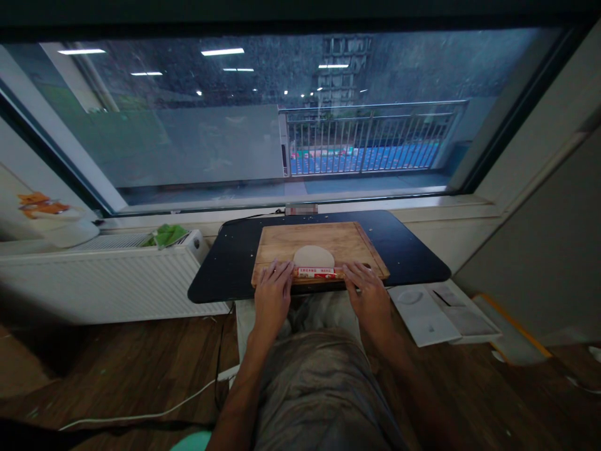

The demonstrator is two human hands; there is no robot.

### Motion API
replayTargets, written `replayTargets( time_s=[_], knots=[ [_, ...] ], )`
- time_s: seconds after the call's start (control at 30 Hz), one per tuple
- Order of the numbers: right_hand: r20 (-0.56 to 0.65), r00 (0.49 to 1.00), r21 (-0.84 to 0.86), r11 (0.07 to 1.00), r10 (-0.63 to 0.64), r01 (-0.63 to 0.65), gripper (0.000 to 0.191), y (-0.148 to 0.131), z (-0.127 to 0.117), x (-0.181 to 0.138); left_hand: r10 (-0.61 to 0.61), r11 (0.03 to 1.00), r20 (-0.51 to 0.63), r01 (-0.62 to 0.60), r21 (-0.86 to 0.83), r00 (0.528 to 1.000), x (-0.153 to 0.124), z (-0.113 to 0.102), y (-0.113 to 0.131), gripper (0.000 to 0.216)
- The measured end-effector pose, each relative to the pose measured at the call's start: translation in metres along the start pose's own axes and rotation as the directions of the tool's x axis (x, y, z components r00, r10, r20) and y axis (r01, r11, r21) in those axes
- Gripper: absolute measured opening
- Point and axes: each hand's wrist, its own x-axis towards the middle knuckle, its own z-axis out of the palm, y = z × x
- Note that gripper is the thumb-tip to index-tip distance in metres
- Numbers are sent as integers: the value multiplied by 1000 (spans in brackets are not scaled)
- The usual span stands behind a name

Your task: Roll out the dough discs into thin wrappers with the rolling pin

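A wooden floor (117, 363) runs under one black table (413, 250), which carries one wooden board (350, 241). Two hands lie flat with fingers stretched, clasping nothing. The left hand (273, 288) and right hand (369, 291) each press an end of one rolling pin (317, 272) on the board's near edge, at the rim of one dough disc (313, 255). Beyond stand one radiator (94, 282), one green cloth (165, 235) and one wide window (211, 138).

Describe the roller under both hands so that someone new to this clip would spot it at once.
Below the wide window stands a black table with a rectangular wooden board on it. Along the board's near edge lies a short rod-shaped roller, its ends under the left hand and right hand. Unlike the plain pale flat dough disc beyond it, it bears a red-and-white printed wrap.
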Motion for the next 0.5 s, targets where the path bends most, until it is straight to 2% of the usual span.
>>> replayTargets(
  time_s=[0.23, 0.5],
  knots=[
    [68, 998, 53, 998, 14, -17, 45, 9, 8, 21, -1, 999, 20, 0, 32, 1000, 18, 6, -2, 44],
    [84, 996, 83, 996, 16, -23, 46, 20, 26, 43, -14, 994, 38, 10, 105, 999, 37, 15, -1, 47]
  ],
)
